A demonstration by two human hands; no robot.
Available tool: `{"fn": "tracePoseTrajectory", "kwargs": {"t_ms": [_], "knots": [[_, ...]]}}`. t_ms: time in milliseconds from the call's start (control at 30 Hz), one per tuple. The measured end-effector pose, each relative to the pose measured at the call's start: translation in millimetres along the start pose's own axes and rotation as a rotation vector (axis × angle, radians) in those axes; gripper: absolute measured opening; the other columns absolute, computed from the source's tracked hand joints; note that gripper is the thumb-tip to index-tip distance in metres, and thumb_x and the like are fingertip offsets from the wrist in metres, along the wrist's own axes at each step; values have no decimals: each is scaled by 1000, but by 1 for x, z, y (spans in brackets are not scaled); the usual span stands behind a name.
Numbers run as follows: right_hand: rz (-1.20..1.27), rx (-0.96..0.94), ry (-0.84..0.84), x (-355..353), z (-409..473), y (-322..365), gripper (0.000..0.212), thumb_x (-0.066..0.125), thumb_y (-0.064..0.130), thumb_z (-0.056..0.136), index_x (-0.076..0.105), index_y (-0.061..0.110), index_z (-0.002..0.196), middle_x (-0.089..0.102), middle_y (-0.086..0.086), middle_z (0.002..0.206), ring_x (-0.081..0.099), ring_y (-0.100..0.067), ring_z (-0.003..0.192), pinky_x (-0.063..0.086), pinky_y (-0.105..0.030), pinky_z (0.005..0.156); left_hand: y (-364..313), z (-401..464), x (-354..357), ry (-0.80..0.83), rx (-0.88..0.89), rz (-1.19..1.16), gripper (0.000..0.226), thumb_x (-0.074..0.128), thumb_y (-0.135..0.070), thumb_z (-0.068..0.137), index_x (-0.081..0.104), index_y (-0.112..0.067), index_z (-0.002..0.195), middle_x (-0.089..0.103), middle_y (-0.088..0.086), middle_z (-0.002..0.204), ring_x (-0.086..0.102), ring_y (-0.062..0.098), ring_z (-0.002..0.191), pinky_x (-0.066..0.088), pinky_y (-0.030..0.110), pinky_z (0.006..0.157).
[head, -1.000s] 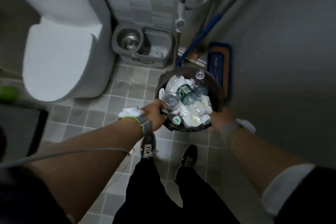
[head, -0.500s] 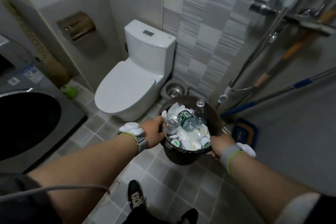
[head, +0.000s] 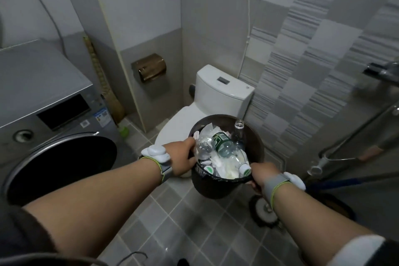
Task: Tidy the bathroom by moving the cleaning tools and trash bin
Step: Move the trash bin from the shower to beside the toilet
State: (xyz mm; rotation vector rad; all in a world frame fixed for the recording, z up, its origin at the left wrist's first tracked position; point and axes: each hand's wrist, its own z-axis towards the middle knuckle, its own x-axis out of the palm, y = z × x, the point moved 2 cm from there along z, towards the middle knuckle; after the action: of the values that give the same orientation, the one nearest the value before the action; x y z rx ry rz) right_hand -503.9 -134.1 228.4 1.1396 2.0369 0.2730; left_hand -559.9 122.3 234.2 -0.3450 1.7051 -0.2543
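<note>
The bin (head: 226, 181), dark and round, hangs in the air in front of the toilet (head: 218, 93), its rim level and its base clear of the floor tiles. It is packed to the top with clear plastic bottles (head: 224, 147) and crumpled white paper. The left hand (head: 183, 160) clamps the rim on the side facing the washer (head: 54, 136), thumb over the edge; the right hand (head: 262, 176) grips the opposite side, fingers curled under the lip.

A second ago the bin sat low by the blue mop and spin bucket in the corner; now it is raised and carried out, with the toilet's tank behind it. So the lift is done and the carry is under way. The blue mop handle (head: 345, 181) lies beyond the right wrist, with the other cleaning tools apparently not yet moved. With bottles piled loose at the top, a tilt could spill them.
</note>
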Motion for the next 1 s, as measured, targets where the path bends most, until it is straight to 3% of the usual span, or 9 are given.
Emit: {"fn": "tracePoseTrajectory", "kwargs": {"t_ms": [100,167,300,367,500,633,833,1000], "knots": [[21,-48,-9,17,9,26,26,53,14,60,69,-4,71,68,-25,58,67,-37,58,52,-38,57,20,9,-13,-4,-21,30,26,54,-49,82,43,-29,96,67,-2,93,63,27,84,52,37,75],[33,-86,-13,29,18,49,22,54,11,72,66,-6,74,65,-25,55,60,-32,48,47,-31,51,37,20,-24,-28,-57,25,25,54,-48,80,45,-28,93,66,-1,92,63,27,84,52,38,75],[-10,-115,23,63,53,99,24,53,11,77,68,-8,72,64,-24,53,56,-27,41,42,-24,45,76,44,-39,-23,-173,9,25,55,-47,78,44,-28,90,65,-2,90,62,25,81,53,38,75],[-53,-130,60,78,71,119,28,53,13,78,70,-9,75,65,-22,52,58,-27,43,45,-24,45,90,52,-45,-10,-224,2,25,58,-45,79,44,-29,90,64,-4,89,62,24,81,52,37,75],[-58,-155,149,118,120,169,33,60,19,62,67,-3,85,70,-25,64,68,-37,58,57,-39,61,124,75,-53,-22,-347,8,27,60,-45,78,44,-30,92,64,-4,92,62,24,85,51,35,77],[-71,-233,193,144,125,227,21,45,5,81,61,-4,92,69,-29,71,63,-31,39,47,-27,44,156,92,-70,-9,-431,11,27,59,-48,79,43,-32,95,65,-3,96,63,26,89,49,32,75],[-73,-260,257,196,139,275,26,49,7,83,62,-1,104,68,-28,92,70,-37,56,48,-24,42,202,102,-97,-22,-454,69,32,53,-54,75,48,-35,101,60,-3,111,61,27,102,52,41,86],[-138,-245,248,253,135,308,24,53,7,79,62,-4,97,68,-31,83,70,-41,60,50,-29,46,263,114,-122,-94,-411,143,32,47,-52,78,49,-40,107,61,-6,116,61,26,106,50,37,88]]}}
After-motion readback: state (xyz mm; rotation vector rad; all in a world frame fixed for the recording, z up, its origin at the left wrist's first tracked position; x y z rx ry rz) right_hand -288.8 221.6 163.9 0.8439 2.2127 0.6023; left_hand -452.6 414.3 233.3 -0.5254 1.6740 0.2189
